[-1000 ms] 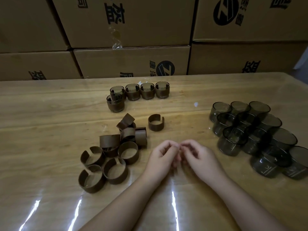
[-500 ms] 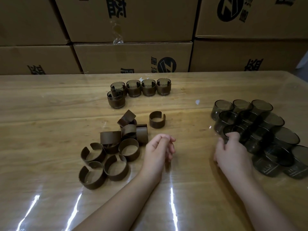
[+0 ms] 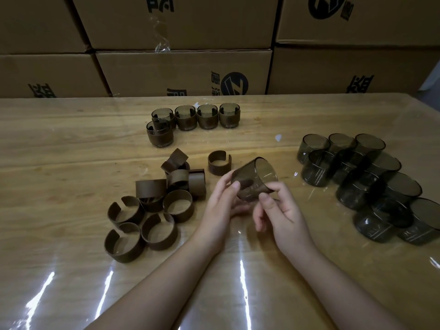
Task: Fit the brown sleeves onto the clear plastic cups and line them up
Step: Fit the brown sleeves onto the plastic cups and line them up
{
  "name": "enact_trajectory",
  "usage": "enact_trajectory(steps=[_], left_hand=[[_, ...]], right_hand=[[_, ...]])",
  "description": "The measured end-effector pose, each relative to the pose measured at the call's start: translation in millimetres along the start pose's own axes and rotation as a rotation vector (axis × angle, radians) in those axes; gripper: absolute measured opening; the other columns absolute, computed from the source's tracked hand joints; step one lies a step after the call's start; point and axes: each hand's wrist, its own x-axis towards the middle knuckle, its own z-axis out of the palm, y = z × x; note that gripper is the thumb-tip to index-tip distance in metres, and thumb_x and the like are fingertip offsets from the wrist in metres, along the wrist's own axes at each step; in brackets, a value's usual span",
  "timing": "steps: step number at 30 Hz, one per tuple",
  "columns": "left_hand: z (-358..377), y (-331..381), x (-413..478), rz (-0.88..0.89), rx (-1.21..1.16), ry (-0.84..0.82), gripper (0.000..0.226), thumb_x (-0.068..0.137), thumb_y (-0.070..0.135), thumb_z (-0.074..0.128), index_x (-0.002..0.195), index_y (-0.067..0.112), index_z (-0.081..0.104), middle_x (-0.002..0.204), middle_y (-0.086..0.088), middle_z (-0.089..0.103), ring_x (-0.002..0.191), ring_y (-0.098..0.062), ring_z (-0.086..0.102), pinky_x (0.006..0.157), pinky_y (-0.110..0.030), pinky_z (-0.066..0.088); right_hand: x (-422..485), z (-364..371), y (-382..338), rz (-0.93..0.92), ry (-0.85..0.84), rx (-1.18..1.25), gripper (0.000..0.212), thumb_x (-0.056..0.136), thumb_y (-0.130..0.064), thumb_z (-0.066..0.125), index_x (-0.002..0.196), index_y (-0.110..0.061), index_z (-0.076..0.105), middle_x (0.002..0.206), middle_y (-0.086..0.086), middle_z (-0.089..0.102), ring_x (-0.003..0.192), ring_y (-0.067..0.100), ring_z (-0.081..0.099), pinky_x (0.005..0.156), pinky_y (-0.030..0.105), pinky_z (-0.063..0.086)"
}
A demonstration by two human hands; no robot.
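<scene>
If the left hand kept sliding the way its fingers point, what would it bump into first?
Probably the lone brown sleeve just beyond the left hand, though the held clear cup is already against its fingers; depth is unclear.

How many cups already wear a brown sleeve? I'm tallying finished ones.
5. Four stand in a row at the far side of the table. The fifth stands in front of the row's left end. None looks hidden.

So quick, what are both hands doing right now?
Left hand: holding the clear cup, fingers curled round it.
Right hand: holding the same cup.
</scene>
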Motion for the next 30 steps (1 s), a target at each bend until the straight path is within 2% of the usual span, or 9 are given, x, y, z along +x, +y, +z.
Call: enact_trajectory(steps=[6, 10, 13, 15, 17, 19, 22, 25, 30], left_hand=[[-1.9, -3.8, 2.6, 0.010, 0.024, -0.024, 0.062, 0.071, 0.041, 0.068, 0.123, 0.009, 0.057, 0.104, -0.016, 0.063, 0.086, -0.028, 0.059, 0.081, -0.041, 0.047], [-1.1, -5.1, 3.5, -0.025, -0.033, 0.002, 0.056, 0.077, 0.055, 0.054, 0.104, 0.007, 0.063, 0.077, -0.013, 0.068, 0.056, -0.017, 0.064, 0.059, -0.026, 0.054], [-1.8, -2.8, 3.0, -0.026, -0.059, -0.014, 0.059, 0.085, 0.065, 0.045, 0.094, 0.012, 0.067, 0.073, -0.013, 0.070, 0.049, -0.017, 0.062, 0.051, -0.024, 0.053], [-2.8, 0.1, 2.3, -0.037, -0.055, -0.030, 0.067, 0.080, 0.070, 0.041, 0.096, 0.011, 0.068, 0.074, -0.017, 0.068, 0.046, -0.019, 0.059, 0.049, -0.025, 0.050], [-4.9, 1.0, 2.4, -0.038, -0.046, -0.052, 0.073, 0.079, 0.067, 0.036, 0.105, 0.006, 0.067, 0.085, -0.029, 0.065, 0.046, -0.021, 0.057, 0.050, -0.027, 0.047], [-6.8, -0.5, 2.0, -0.018, -0.050, -0.068, 0.077, 0.082, 0.064, 0.030, 0.112, 0.002, 0.065, 0.095, -0.036, 0.064, 0.046, -0.021, 0.056, 0.050, -0.027, 0.046], [-7.5, -0.7, 1.3, -0.010, -0.072, -0.068, 0.073, 0.084, 0.066, 0.029, 0.109, 0.010, 0.069, 0.095, -0.027, 0.070, 0.056, -0.025, 0.059, 0.049, -0.026, 0.046], [-6.8, 0.2, 1.7, -0.032, -0.091, -0.054, 0.068, 0.084, 0.068, 0.032, 0.109, 0.017, 0.070, 0.098, -0.020, 0.072, 0.084, -0.035, 0.058, 0.051, -0.025, 0.047], [-9.2, 0.3, 3.2, -0.009, -0.127, -0.059, 0.070, 0.084, 0.068, 0.031, 0.104, 0.014, 0.071, 0.070, -0.008, 0.069, 0.053, -0.016, 0.057, 0.055, -0.025, 0.048]], right_hand=[[4.2, -4.9, 0.5, -0.003, -0.004, 0.050, 0.007, 0.097, -0.018, 0.048, 0.102, -0.017, 0.053, 0.046, 0.000, 0.050, 0.044, 0.008, 0.047, 0.051, 0.018, 0.040], [5.4, -7.4, 4.4, -0.054, 0.094, -0.007, 0.028, 0.091, -0.021, 0.047, 0.119, -0.025, 0.047, 0.060, -0.002, 0.059, 0.053, 0.004, 0.052, 0.053, 0.014, 0.043], [5.0, -10.3, 5.3, -0.067, 0.095, -0.050, 0.038, 0.092, -0.029, 0.051, 0.129, -0.036, 0.042, 0.067, -0.008, 0.059, 0.056, 0.002, 0.053, 0.056, 0.015, 0.045], [2.1, -8.7, 5.9, -0.095, 0.027, -0.123, 0.047, 0.090, -0.037, 0.051, 0.134, -0.049, 0.036, 0.071, -0.010, 0.061, 0.059, 0.003, 0.054, 0.058, 0.022, 0.047], [0.3, -5.5, 6.5, -0.081, -0.036, -0.204, 0.055, 0.087, -0.044, 0.051, 0.134, -0.062, 0.029, 0.083, -0.004, 0.065, 0.063, 0.017, 0.058, 0.060, 0.037, 0.051], [0.0, -3.1, 7.4, -0.056, -0.072, -0.243, 0.063, 0.083, -0.046, 0.055, 0.135, -0.064, 0.025, 0.095, 0.000, 0.066, 0.072, 0.026, 0.062, 0.065, 0.043, 0.053], [0.8, -3.0, 7.5, -0.056, -0.086, -0.270, 0.068, 0.081, -0.047, 0.057, 0.137, -0.064, 0.022, 0.098, -0.002, 0.067, 0.074, 0.023, 0.063, 0.069, 0.035, 0.053], [0.6, -3.8, 8.0, -0.055, -0.093, -0.307, 0.070, 0.080, -0.049, 0.055, 0.137, -0.064, 0.018, 0.094, -0.005, 0.067, 0.070, 0.014, 0.061, 0.065, 0.022, 0.050], [1.6, -2.7, 8.5, -0.066, -0.091, -0.286, 0.064, 0.082, -0.046, 0.053, 0.138, -0.049, 0.022, 0.088, -0.010, 0.063, 0.067, 0.013, 0.059, 0.064, 0.023, 0.048]])
